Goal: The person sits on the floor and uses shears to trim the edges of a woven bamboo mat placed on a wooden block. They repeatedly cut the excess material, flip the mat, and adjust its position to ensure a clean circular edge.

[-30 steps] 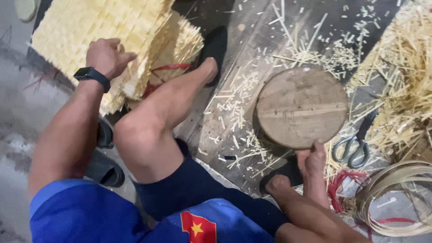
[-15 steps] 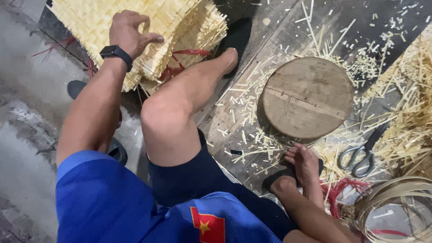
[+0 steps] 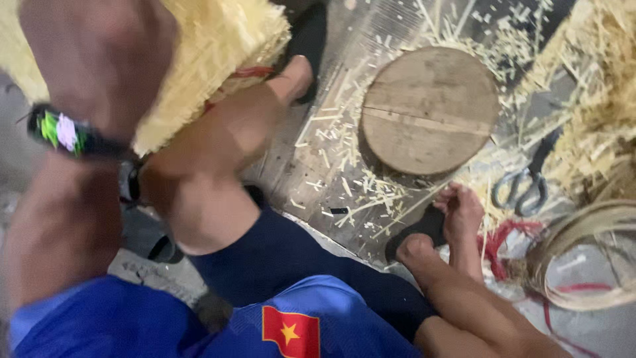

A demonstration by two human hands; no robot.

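My left hand (image 3: 99, 59) fills the upper left, close to the camera and blurred. It rests on a stack of pale yellow woven bamboo mats (image 3: 218, 46). A black watch with a bright screen (image 3: 63, 129) sits on its wrist. The fingers are hidden past the top edge, so I cannot tell whether they grip the mats. My right hand is out of view. My bent left knee (image 3: 199, 192) is in the middle, and my right foot (image 3: 460, 212) lies at the lower right.
A round wooden block (image 3: 430, 109) stands on the dark floor among scattered bamboo slivers. Scissors (image 3: 523, 185) lie right of it, near a heap of bamboo shavings (image 3: 596, 79). A coil of bamboo strips (image 3: 589, 265) and red string (image 3: 503, 238) lie at the lower right.
The view has dropped closer to the floor and swung left. My left hand and arm now appear much larger and blurred, still on the woven mats. The block and scissors have not moved.
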